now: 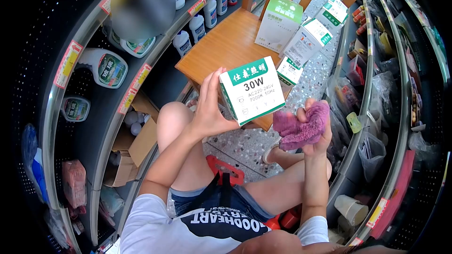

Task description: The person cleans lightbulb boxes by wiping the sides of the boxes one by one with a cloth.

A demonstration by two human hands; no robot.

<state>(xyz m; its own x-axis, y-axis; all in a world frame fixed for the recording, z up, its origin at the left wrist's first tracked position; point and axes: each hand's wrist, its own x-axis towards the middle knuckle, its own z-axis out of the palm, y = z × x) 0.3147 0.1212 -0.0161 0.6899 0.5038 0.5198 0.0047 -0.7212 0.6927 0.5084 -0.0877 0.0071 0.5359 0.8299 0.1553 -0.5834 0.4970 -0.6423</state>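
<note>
Grey metal shelves [162,42] flank us, w/ a brown wooden chair [221,42] ahead. Our L grip [212,113], spread approx. box-wide, has a white-and-green cardboard 30W box [254,89] by its side, in front of the chair; our R grip [322,136] is curled round a fluffy purple cloth [299,129], just beside. We'd best hold by edges only, i.e. leave the front free for the cloth.

Five green-and-white cartons [256,101] are counted, with one purple cloth [301,129], one wooden chair [221,47], one left hand [210,115] and one right hand [318,146]. Three green-labelled bottles [111,69] are noted; at least nine white bottles [182,43] are tallied, several being partly cut off.
</note>
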